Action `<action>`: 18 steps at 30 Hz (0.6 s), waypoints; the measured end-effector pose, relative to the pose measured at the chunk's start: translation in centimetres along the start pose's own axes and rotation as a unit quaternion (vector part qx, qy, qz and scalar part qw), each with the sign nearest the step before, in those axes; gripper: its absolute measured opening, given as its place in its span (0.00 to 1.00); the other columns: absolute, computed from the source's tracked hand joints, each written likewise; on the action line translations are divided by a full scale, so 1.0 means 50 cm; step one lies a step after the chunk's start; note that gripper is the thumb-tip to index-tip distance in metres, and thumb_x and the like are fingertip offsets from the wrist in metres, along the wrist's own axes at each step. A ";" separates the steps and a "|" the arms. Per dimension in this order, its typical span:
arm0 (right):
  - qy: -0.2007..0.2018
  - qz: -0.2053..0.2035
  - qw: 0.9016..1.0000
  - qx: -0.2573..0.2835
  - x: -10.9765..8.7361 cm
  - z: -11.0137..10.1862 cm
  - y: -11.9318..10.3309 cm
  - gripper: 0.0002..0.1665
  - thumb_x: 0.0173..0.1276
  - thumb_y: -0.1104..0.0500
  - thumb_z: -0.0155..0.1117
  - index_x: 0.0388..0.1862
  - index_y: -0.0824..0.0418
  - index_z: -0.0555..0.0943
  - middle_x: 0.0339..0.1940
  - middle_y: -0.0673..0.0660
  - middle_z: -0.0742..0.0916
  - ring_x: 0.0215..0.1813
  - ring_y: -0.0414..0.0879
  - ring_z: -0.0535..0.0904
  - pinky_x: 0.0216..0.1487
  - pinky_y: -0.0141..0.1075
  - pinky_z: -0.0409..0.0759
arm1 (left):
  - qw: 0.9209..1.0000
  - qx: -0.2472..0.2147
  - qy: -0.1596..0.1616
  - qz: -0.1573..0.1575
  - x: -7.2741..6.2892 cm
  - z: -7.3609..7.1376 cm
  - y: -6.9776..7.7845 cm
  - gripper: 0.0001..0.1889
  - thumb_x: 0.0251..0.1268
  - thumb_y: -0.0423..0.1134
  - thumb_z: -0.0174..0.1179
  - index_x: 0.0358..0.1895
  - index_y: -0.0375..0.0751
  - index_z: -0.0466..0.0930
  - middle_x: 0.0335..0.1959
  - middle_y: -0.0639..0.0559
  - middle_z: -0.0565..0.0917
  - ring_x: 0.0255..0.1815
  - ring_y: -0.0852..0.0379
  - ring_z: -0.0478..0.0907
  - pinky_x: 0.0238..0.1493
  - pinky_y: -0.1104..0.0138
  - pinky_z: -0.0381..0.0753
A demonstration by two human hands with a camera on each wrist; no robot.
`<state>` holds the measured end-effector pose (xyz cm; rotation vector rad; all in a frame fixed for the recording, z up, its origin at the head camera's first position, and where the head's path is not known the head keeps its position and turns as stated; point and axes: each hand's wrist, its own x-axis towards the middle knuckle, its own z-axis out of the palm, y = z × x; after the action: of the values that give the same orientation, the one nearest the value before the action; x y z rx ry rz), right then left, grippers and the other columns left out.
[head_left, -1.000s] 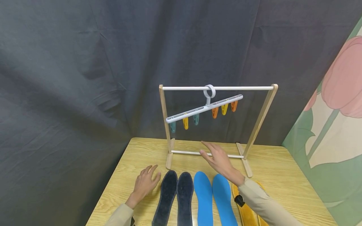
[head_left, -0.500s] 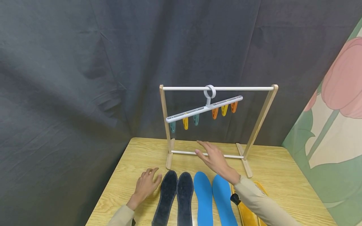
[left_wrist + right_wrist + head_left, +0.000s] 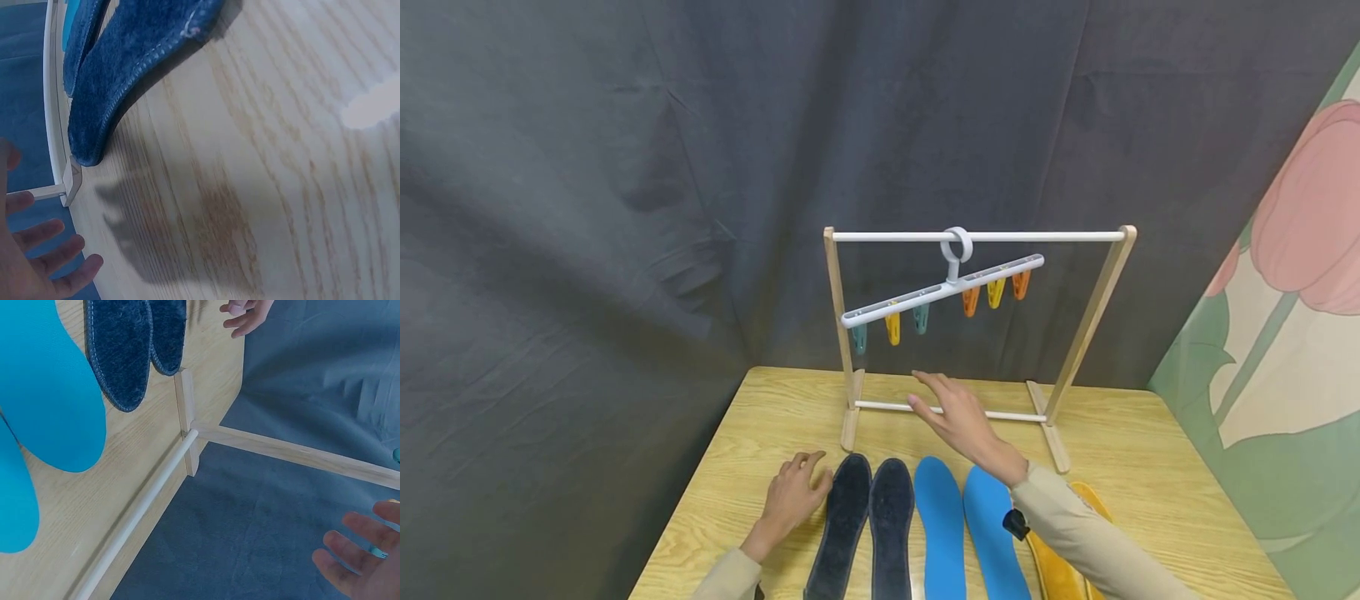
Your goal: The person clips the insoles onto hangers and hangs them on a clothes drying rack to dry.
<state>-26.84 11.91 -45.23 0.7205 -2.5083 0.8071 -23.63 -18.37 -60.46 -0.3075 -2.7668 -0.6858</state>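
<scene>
My left hand (image 3: 792, 498) hovers with loosely bent fingers beside the toe of the outer of two dark fleecy insoles (image 3: 842, 525). In the left wrist view its fingers (image 3: 65, 253) are spread and hold nothing, casting a shadow on the table. My right hand (image 3: 961, 422) reaches across above the far ends of two blue insoles (image 3: 940, 529), fingers extended, thumb apart and nothing held. It overlaps the rack's lower white bar in the head view. A pair of yellow-orange insoles (image 3: 1051, 567) lies at the right, partly hidden by my right sleeve.
A wooden rack (image 3: 1092, 325) with white bars stands at the table's back. From its top bar hangs a white hanger (image 3: 917, 302), slanting in view, with several teal, yellow and orange clips (image 3: 892, 329). Behind is a dark curtain (image 3: 625, 208); a flower-patterned backdrop (image 3: 1285, 375) borders the right.
My right hand has drifted left and slightly back toward the rack. My left hand has shifted a little right, closer to the dark insole. The insoles and hanger stay in place.
</scene>
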 end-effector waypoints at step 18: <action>-0.010 -0.012 1.000 0.025 0.035 0.005 -0.026 0.29 0.75 0.48 0.60 0.69 0.61 0.74 0.54 0.62 0.84 0.51 0.58 0.82 0.47 0.53 0.81 | 1.000 0.021 -0.013 0.020 -0.007 0.009 0.006 0.24 0.64 0.48 0.65 0.60 0.42 0.78 0.50 0.41 0.81 0.46 0.40 0.80 0.37 0.47 0.82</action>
<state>-27.49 10.25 -43.96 0.7766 -2.4998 0.8603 -23.33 -17.93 -60.83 -0.3633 -2.7871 -0.6173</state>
